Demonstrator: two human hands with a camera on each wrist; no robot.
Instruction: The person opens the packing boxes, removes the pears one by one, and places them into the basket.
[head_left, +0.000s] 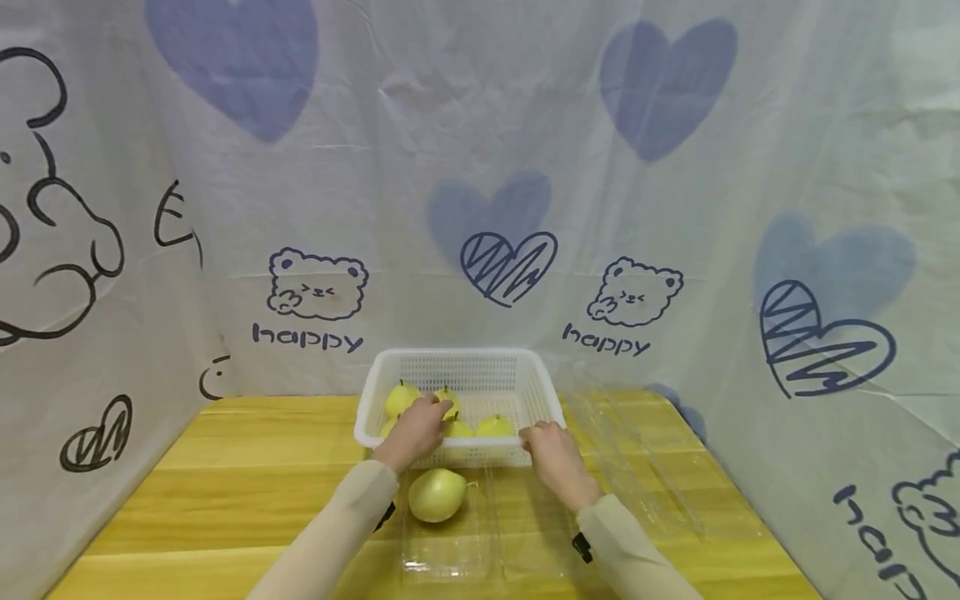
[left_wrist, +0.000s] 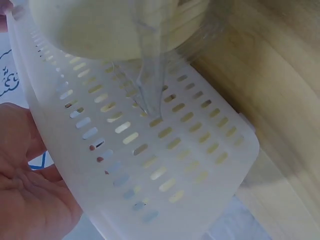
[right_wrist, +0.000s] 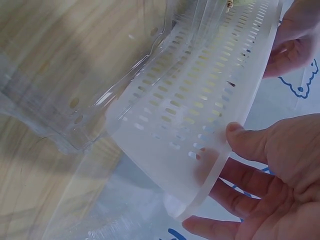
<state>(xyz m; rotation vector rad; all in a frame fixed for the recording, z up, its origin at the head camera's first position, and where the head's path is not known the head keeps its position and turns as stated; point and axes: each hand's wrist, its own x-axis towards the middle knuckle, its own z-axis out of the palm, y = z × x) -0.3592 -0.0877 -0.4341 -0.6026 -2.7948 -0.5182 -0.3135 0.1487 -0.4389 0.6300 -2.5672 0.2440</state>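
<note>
A white perforated basket (head_left: 540,392) with several yellow-green pears (head_left: 495,426) in it stands against the back curtain. My left hand (head_left: 420,429) reaches over its near rim, fingers among the pears on the left; its fingertips are partly hidden, and I cannot tell whether they grip a pear. At the near right corner, my right hand (right_wrist: 280,175) holds the basket rim between thumb and fingers. In front of the basket, a single large pear (head_left: 437,496) lies in a clear plastic container (head_left: 450,558), its stem pointing right.
More clear plastic packaging (head_left: 637,450) lies on the right part of the wood-grain table (head_left: 247,492). White curtains (head_left: 420,208) with hearts and bear drawings enclose the table at the back and both sides.
</note>
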